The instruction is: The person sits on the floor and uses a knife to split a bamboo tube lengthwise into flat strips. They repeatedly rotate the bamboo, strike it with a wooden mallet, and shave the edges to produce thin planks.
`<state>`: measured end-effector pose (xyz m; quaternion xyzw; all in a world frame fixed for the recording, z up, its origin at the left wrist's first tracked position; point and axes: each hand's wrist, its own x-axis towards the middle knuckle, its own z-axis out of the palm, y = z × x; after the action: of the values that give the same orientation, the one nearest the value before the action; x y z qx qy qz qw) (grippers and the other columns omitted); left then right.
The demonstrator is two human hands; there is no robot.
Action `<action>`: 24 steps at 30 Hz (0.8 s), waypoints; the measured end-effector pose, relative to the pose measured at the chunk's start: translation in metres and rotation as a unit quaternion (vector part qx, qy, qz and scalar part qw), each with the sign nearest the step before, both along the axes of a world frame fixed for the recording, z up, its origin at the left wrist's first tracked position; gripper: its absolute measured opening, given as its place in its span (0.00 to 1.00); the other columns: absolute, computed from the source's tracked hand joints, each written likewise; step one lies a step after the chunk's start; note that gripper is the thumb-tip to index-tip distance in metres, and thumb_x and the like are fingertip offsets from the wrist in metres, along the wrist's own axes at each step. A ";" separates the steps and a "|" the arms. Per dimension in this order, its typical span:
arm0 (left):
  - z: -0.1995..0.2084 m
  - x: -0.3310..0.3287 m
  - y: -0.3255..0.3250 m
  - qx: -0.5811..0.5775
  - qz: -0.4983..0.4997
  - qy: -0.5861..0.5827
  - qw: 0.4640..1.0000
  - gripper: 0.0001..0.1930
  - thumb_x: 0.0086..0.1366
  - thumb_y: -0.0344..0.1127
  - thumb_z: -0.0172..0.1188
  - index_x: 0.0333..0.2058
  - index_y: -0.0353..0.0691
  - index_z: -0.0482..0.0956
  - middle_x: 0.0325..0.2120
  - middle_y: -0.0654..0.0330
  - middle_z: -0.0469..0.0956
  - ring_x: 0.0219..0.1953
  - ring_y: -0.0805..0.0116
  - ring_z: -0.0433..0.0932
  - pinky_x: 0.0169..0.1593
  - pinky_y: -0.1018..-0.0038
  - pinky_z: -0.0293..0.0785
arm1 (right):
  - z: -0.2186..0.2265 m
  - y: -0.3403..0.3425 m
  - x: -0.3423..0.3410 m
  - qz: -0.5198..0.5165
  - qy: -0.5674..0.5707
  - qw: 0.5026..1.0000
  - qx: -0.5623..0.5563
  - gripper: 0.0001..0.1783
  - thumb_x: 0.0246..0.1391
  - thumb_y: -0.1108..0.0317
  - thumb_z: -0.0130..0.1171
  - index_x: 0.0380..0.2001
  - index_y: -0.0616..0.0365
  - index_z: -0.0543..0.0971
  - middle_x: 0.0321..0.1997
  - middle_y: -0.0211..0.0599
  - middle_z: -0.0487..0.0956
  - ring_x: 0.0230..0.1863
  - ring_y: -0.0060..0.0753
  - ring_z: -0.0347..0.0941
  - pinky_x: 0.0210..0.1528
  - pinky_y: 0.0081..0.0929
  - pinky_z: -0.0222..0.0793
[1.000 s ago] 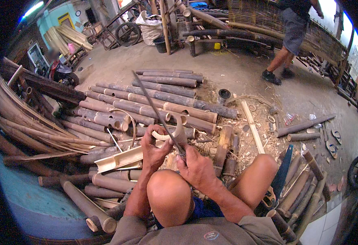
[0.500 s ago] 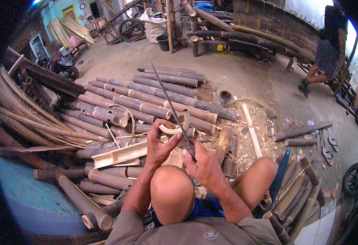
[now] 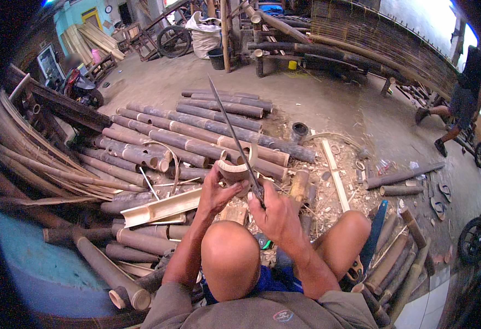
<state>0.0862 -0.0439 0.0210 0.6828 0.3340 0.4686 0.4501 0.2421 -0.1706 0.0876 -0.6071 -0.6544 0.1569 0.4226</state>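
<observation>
A short curved section of split bamboo (image 3: 233,173), pale at its cut rim and brown outside, is gripped by my left hand (image 3: 216,192) above my bent knee. My right hand (image 3: 276,213) is closed around the handle of a long, thin-bladed knife (image 3: 228,122). Its blade slants up and away to the left, crossing the right part of the bamboo section; whether the edge touches it I cannot tell. Left of my left hand lies a pale halved bamboo length (image 3: 161,209). A yellowish bamboo log (image 3: 300,185) lies beyond my right hand.
Rows of dark bamboo poles (image 3: 196,131) cover the ground ahead. Wood chips (image 3: 323,192) litter the floor on the right. A blue saw (image 3: 375,233) leans beside my right knee, near stacked bamboo pieces (image 3: 397,263). A person (image 3: 462,98) walks at the far right.
My left hand has tilted the bamboo section so more of its brown outside shows. The knife still crosses it, shifted slightly. The person at the far right has stepped farther right.
</observation>
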 end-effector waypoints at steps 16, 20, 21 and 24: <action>-0.045 0.007 0.028 -0.046 -0.016 -0.010 0.999 0.30 0.53 0.38 0.75 0.53 0.34 0.74 0.47 0.57 0.81 0.50 0.68 0.77 0.56 0.68 0.72 | 0.011 0.022 0.013 -0.028 0.012 1.000 -0.004 0.16 0.62 0.63 0.56 0.44 0.65 0.71 0.25 0.60 0.78 0.29 0.66 0.77 0.29 0.52 0.69; -0.050 0.008 0.038 -0.107 -0.087 -0.048 0.989 0.28 0.54 0.38 0.74 0.51 0.34 0.76 0.45 0.59 0.82 0.46 0.69 0.79 0.54 0.69 0.74 | 0.019 0.025 0.017 -0.036 0.014 0.999 -0.002 0.16 0.62 0.63 0.56 0.46 0.65 0.72 0.24 0.57 0.78 0.29 0.62 0.78 0.31 0.51 0.70; -0.046 0.009 0.039 -0.126 -0.109 -0.065 0.984 0.27 0.54 0.38 0.74 0.51 0.34 0.77 0.44 0.59 0.82 0.45 0.70 0.79 0.53 0.69 0.75 | 0.022 0.026 0.019 -0.031 -0.003 1.000 0.000 0.17 0.62 0.61 0.55 0.44 0.65 0.71 0.24 0.59 0.78 0.29 0.64 0.78 0.31 0.53 0.71; -0.034 0.011 0.038 -0.113 -0.084 -0.043 0.989 0.27 0.54 0.37 0.74 0.50 0.34 0.77 0.43 0.60 0.83 0.44 0.71 0.79 0.51 0.70 0.75 | 0.037 0.027 0.027 -0.012 -0.028 0.999 0.016 0.19 0.63 0.58 0.54 0.42 0.66 0.71 0.24 0.63 0.78 0.30 0.68 0.78 0.30 0.58 0.73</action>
<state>0.0972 -0.0062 -0.0130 0.6325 0.3062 0.4177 0.5759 0.2689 -0.1434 0.1244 -0.6122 -0.6613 0.1246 0.4151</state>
